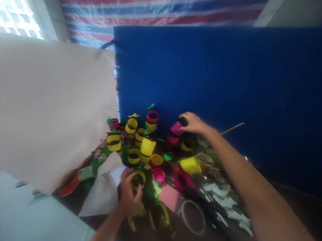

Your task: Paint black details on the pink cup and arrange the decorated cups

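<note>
My right hand (194,123) reaches to the back of the table, its fingers closed around a magenta cup (176,128) with a dark rim. That cup leans over a darker pink piece below it; I cannot tell whether the two are joined. Nearer to me, my left hand (129,190) has its thumb and fingers around a yellow cup (138,186) with a dark inside. Several similar yellow cups stand behind it, among them a taller bright yellow cup (148,145). A magenta cup (152,115) with a green leaf shape sits on a yellow one.
Blue board (219,77) closes off the back and a white board (48,107) the left. White paper (103,193), a pink sheet (169,197), a clear ring-shaped lid (193,217) and white scraps (224,197) lie about. A thin stick (232,128) leans behind my right arm.
</note>
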{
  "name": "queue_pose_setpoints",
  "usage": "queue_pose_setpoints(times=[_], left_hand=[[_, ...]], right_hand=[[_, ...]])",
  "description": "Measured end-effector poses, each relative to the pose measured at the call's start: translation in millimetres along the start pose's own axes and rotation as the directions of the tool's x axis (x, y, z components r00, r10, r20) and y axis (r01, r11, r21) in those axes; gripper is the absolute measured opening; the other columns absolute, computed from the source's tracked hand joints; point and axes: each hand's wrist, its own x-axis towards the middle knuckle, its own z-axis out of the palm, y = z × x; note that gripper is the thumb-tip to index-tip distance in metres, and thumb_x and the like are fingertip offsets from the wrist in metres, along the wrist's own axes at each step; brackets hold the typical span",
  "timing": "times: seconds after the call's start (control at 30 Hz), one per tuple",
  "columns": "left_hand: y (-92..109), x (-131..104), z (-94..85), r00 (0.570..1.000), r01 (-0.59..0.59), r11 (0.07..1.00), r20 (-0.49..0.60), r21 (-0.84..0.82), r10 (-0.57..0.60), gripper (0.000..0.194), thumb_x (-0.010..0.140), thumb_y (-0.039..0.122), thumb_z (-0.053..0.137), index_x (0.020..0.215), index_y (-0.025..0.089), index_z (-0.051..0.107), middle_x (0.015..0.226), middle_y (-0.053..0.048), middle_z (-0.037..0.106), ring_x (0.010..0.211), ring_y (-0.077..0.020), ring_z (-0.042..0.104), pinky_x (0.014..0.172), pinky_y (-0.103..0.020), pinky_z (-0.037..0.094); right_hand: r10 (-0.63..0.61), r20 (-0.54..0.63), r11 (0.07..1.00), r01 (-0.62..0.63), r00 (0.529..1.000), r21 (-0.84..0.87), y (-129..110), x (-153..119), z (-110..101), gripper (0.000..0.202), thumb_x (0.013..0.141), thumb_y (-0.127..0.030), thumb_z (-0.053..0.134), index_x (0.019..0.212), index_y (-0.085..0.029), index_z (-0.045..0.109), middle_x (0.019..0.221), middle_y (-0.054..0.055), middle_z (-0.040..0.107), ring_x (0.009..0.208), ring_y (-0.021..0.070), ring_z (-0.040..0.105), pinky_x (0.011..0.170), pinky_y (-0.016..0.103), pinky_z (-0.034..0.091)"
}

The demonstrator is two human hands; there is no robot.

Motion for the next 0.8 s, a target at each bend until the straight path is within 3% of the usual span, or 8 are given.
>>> queue_pose_setpoints(times=[0.2, 0.27, 0.37, 0.43, 0.53, 0.6, 0.8], left_hand=[[2.9, 0.5, -0.5, 1.0, 0.024, 1.0, 0.015, -0.006, -0.024, 0.044, 0.068, 0.018, 0.055, 0.111, 0.015, 0.045, 0.115, -0.014, 0.046, 0.112, -0.0293, 0.046, 0.093, -0.051, 0.041], [2.3, 1.1, -0.1, 1.0, 0.025, 1.0, 0.007, -0.006, -0.025, 0.044, 0.068, 0.018, 0.055, 0.11, 0.015, 0.045, 0.114, -0.014, 0.046, 0.111, -0.0291, 0.047, 0.092, -0.051, 0.042], [0.3, 1.1, 0.5, 1.0, 0.016, 1.0, -0.006, -0.011, -0.016, 0.044, 0.068, 0.018, 0.056, 0.11, 0.015, 0.044, 0.115, -0.014, 0.046, 0.11, -0.0288, 0.046, 0.091, -0.05, 0.042], [-0.7, 0.3, 0.3, 1.0, 0.024, 0.999, 0.005, -0.022, -0.024, 0.045, 0.068, 0.018, 0.056, 0.111, 0.016, 0.043, 0.116, -0.014, 0.045, 0.11, -0.0287, 0.047, 0.091, -0.05, 0.043], [-0.4, -1.3, -0.8, 0.997, 0.059, 0.998, 0.048, -0.032, -0.057, 0.046, 0.068, 0.019, 0.057, 0.112, 0.015, 0.043, 0.118, -0.015, 0.044, 0.11, -0.0288, 0.048, 0.091, -0.049, 0.043], [0.6, -2.0, -1.7, 0.995, 0.076, 0.997, 0.061, -0.035, -0.073, 0.047, 0.069, 0.019, 0.057, 0.113, 0.015, 0.042, 0.119, -0.016, 0.044, 0.11, -0.029, 0.048, 0.091, -0.048, 0.044], [1.2, -2.8, -2.0, 0.995, 0.09, 0.995, 0.056, -0.05, -0.087, 0.048, 0.07, 0.019, 0.056, 0.115, 0.015, 0.041, 0.121, -0.016, 0.043, 0.11, -0.0283, 0.049, 0.089, -0.047, 0.045]], right_hand=[[0.016, -0.069, 0.999, -0.017, 0.997, -0.026, -9.4, -17.9, 3.9, 0.048, 0.071, -0.04, 0.062, 0.114, -0.02, 0.055, 0.119, 0.012, 0.051, 0.111, 0.0327, 0.044, 0.09, 0.044, 0.039], [0.0, -0.169, 1.0, -0.004, 0.986, -0.025, -25.0, -24.0, 8.4, 0.04, 0.074, -0.035, 0.058, 0.11, -0.018, 0.057, 0.119, 0.013, 0.052, 0.114, 0.0331, 0.042, 0.092, 0.046, 0.036], [-0.09, -0.259, 0.989, 0.117, 0.962, 0.094, -58.9, -34.4, 21.1, 0.026, 0.078, -0.028, 0.053, 0.102, -0.018, 0.059, 0.109, 0.011, 0.057, 0.107, 0.0278, 0.048, 0.093, 0.042, 0.038], [-0.139, -0.194, 0.954, 0.184, 0.971, 0.239, -80.5, -41.9, 34.5, 0.024, 0.079, -0.027, 0.053, 0.101, -0.019, 0.059, 0.102, 0.009, 0.06, 0.095, 0.0231, 0.055, 0.086, 0.037, 0.044], [-0.122, -0.047, 0.917, 0.131, 0.991, 0.377, -98.8, -51.9, 58.0, 0.025, 0.076, -0.027, 0.058, 0.1, -0.019, 0.06, 0.093, 0.007, 0.061, 0.079, 0.0187, 0.058, 0.073, 0.032, 0.047], [-0.115, -0.013, 0.912, 0.111, 0.993, 0.395, -101.7, -55.7, 71.3, 0.027, 0.072, -0.027, 0.063, 0.097, -0.018, 0.062, 0.089, 0.007, 0.061, 0.078, 0.0193, 0.058, 0.071, 0.033, 0.048], [-0.134, -0.059, 0.874, 0.146, 0.989, 0.463, -106.4, -47.9, 88.9, 0.046, 0.076, -0.021, 0.059, 0.121, -0.019, 0.05, 0.12, 0.011, 0.054, 0.076, 0.0147, 0.057, 0.069, 0.031, 0.049]])
